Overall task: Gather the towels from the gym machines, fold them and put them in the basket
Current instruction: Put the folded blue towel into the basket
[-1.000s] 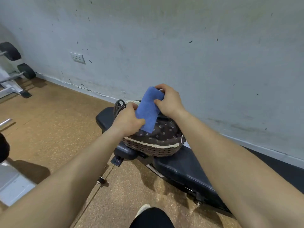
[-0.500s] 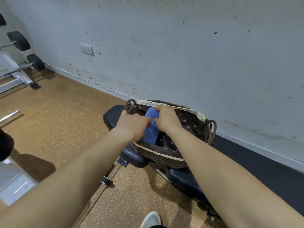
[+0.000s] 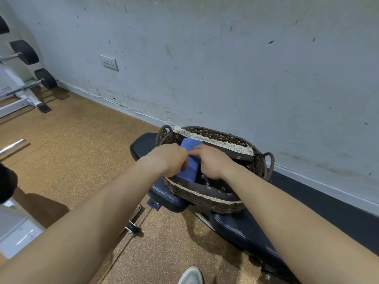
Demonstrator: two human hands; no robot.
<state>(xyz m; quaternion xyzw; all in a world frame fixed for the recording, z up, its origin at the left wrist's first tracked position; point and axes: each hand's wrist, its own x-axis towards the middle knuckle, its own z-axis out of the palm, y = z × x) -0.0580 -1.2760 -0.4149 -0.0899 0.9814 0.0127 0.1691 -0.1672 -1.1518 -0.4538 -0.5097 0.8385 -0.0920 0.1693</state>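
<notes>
A folded blue towel [image 3: 190,166] lies inside the wicker basket [image 3: 205,203], toward its left end. The basket rests on the dark padded bench [image 3: 238,225] beside the wall [image 3: 225,68]. The left hand [image 3: 171,158] and right hand [image 3: 212,161] flank the towel, each grip closed on one edge, pressing it down onto the flowered lining [image 3: 215,188]. This towel looks folded and nearly stowed, with only the letting go left to do. No other towel shows in the basket, and I cannot tell whether more wait elsewhere.
</notes>
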